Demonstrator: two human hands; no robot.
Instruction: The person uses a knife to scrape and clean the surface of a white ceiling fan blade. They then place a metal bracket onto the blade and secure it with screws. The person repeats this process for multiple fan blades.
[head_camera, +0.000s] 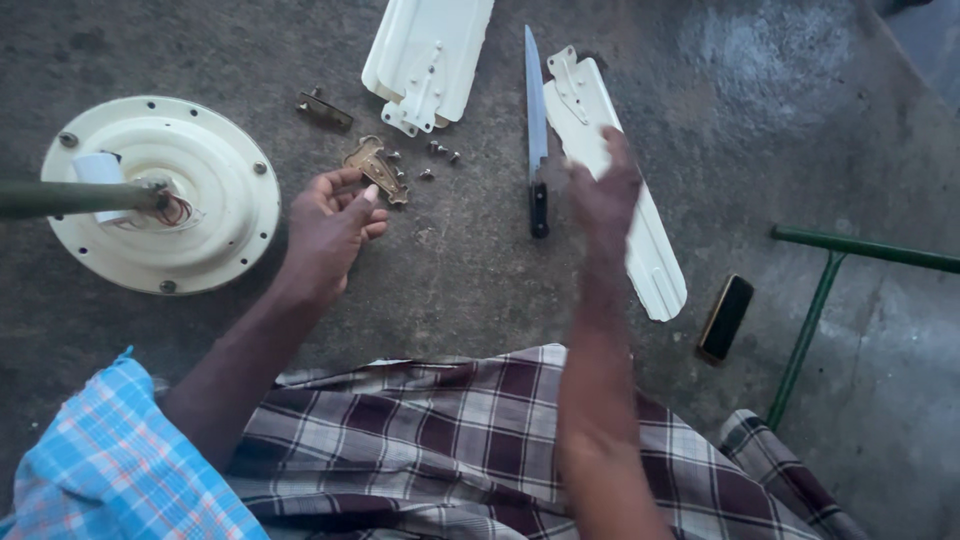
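Here, on the floor:
Left hand (330, 225): fingers loosely curled, pinching the near edge of a brass-coloured metal blade bracket (376, 168).
Right hand (603, 190): blurred, fingers together over a cream-white fan blade (640, 230); whether it grips, I cannot tell.
Long steel knife with black handle (537, 130): just beside the blade's left edge, tip pointing away.
Small loose screws (440, 152): near the bracket.
Round cream motor housing (215, 200): left, well apart from the blade.
Stacked white blades (430, 55): at the top edge.
Grey concrete floor (460, 270): bare between the hands.
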